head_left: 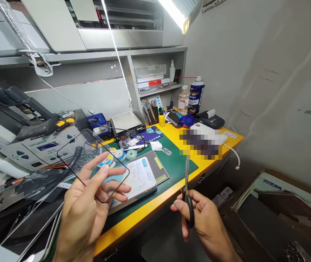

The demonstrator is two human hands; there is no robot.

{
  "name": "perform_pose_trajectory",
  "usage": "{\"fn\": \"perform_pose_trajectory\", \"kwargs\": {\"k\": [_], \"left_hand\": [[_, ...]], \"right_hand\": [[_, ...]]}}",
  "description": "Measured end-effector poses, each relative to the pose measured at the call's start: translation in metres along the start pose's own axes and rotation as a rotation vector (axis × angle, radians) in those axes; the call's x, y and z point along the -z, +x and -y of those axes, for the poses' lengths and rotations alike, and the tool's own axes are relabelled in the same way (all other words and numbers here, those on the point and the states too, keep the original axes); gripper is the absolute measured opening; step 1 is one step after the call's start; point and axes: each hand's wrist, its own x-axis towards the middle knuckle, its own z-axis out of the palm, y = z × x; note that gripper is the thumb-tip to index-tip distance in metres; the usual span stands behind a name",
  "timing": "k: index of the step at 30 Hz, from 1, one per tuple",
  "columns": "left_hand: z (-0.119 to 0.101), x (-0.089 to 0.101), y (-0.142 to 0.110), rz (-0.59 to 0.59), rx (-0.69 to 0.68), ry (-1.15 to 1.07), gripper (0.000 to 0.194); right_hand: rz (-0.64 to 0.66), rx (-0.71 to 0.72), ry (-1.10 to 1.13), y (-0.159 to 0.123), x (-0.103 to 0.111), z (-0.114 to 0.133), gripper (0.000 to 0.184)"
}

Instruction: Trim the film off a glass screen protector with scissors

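Black frame (109,149), slim, rounded corners: one, raised in the left hand (86,202) above the surface (144,214). Left grip: lightly closed on it, one side running between thumb and spread fingers. Handling, as judged: very light, springy, easily bent or kinked; slipperiness cannot be told. Best hold: two opposite sides, without squeezing. Scissors (186,178), metal blades, black handles: one pair, in the right hand (200,214), grip closed about the handles; judged stiff, heavier, best taken there.
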Motion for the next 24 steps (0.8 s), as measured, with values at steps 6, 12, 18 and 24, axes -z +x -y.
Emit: {"fn": "perform_pose_trajectory", "kwargs": {"k": [6, 12, 18, 24], "left_hand": [[-0.008, -0.002, 0.004, 0.028, 0.004, -0.052, 0.051], [-0.01, -0.003, 0.011, 0.077, -0.074, -0.126, 0.031], [-0.01, -0.001, 0.011, 0.147, -0.091, -0.181, 0.017], [-0.013, -0.004, -0.002, 0.047, -0.112, -0.182, 0.013]], "right_hand": [[0.077, -0.035, -0.026, -0.004, -0.011, 0.012, 0.065], [0.186, -0.03, -0.123, 0.0, -0.027, 0.015, 0.067], [0.442, 0.076, -0.136, 0.002, -0.041, 0.013, 0.06], [0.532, 0.115, -0.118, -0.004, -0.058, 0.012, 0.059]]}}
